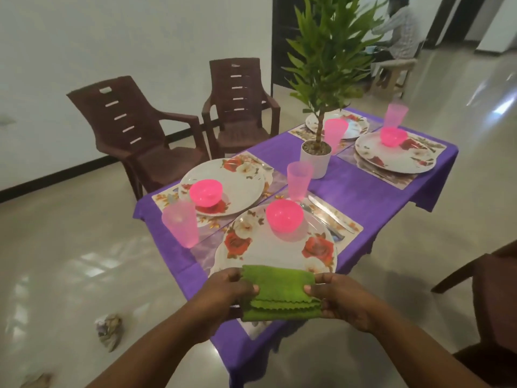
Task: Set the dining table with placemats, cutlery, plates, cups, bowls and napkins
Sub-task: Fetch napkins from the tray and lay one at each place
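A folded green napkin (279, 292) is held over the near edge of the nearest floral plate (268, 250). My left hand (226, 295) pinches its left side and my right hand (338, 298) pinches its right side. A pink bowl (284, 215) stands on that plate. A pink cup (298, 180) stands behind it, and a knife (327, 212) lies on the placemat to the right. Three more places on the purple tablecloth (363, 191) each have a floral plate; two show a pink bowl, and a pink cup stands at each.
A potted plant (316, 155) stands mid-table. Two brown plastic chairs (140, 135) stand at the far left, and another chair (489, 289) is at the near right. Crumpled paper (109, 330) lies on the floor. A person sits in the background (397, 32).
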